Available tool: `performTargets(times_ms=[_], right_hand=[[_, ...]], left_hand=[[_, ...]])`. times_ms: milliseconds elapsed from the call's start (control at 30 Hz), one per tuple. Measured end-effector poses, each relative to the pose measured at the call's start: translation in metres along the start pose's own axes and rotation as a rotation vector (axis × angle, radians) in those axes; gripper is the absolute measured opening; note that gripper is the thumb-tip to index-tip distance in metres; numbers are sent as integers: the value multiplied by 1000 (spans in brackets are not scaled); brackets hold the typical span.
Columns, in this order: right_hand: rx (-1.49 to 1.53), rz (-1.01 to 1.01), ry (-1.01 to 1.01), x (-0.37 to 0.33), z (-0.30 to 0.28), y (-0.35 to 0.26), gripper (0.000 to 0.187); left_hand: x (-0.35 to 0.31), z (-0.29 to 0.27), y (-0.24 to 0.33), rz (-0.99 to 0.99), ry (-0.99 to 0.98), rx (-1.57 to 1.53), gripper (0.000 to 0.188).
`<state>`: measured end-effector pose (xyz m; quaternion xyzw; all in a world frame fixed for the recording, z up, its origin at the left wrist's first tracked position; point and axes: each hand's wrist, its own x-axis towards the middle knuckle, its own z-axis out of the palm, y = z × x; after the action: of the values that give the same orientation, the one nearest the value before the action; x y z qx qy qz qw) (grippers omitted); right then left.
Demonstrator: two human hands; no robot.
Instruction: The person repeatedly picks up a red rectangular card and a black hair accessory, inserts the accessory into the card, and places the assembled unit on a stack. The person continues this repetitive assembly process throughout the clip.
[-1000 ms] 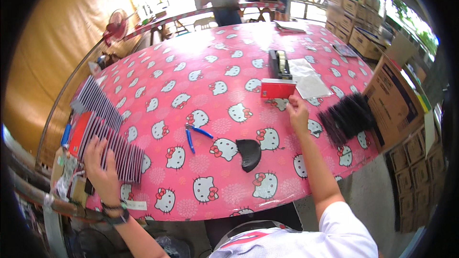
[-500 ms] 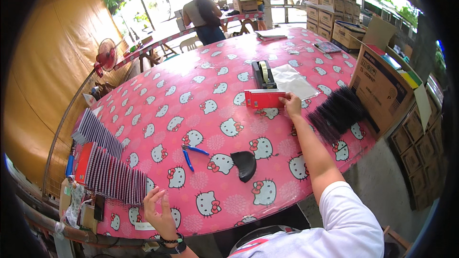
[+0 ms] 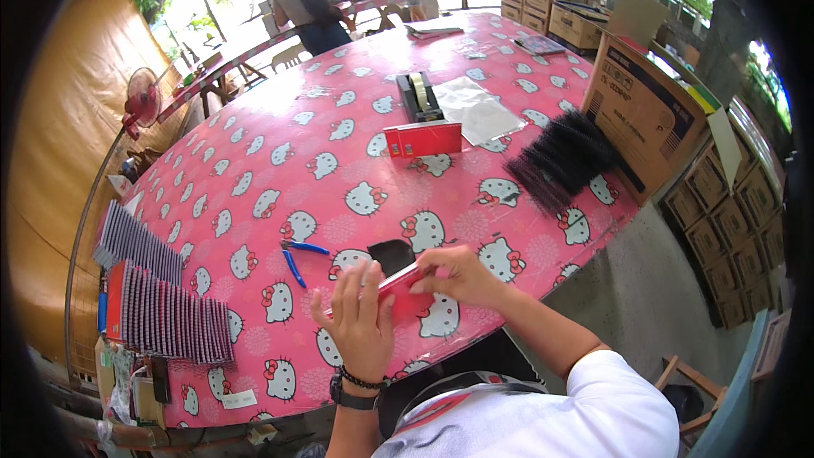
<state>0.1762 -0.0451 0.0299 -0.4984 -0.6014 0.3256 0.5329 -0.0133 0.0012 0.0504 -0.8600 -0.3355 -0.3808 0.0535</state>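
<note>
A small flat red packet is in the lower centre of the frame, tilted with its right end higher, just above the pink worktop, its lower part covered by fingers.

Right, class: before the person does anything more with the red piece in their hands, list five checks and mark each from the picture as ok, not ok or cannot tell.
1. Red flat piece gripped by both hands: ok; left hand and right hand are on it.
2. Piece over the table, not past its edge: ok.
3. Blue-handled pliers clear of the hands: ok, lying apart to the left.
4. Red stack within sight: ok.
5. Piece undamaged: cannot tell; fingers cover it.
</note>
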Motion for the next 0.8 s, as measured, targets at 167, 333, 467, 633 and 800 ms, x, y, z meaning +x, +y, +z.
performTargets(times_ms=[167,333,467,633,800], right_hand=[[-314,-106,20,6,-60,46,16],[-1276,251,697,8,-185,112,22],[-1185,339,572,16,-182,132,20],[-956,365,654,13,-207,129,17],[-890,269,680,4,-231,122,18]], left_hand=[[-25,7,-19,-107,-133,-268,25],[-46,14,-31,-56,-198,-252,23],[-46,13,-25,-81,-157,-189,26],[-44,17,-15,-171,-135,-238,24],[-50,21,-28,-31,-127,-249,34]])
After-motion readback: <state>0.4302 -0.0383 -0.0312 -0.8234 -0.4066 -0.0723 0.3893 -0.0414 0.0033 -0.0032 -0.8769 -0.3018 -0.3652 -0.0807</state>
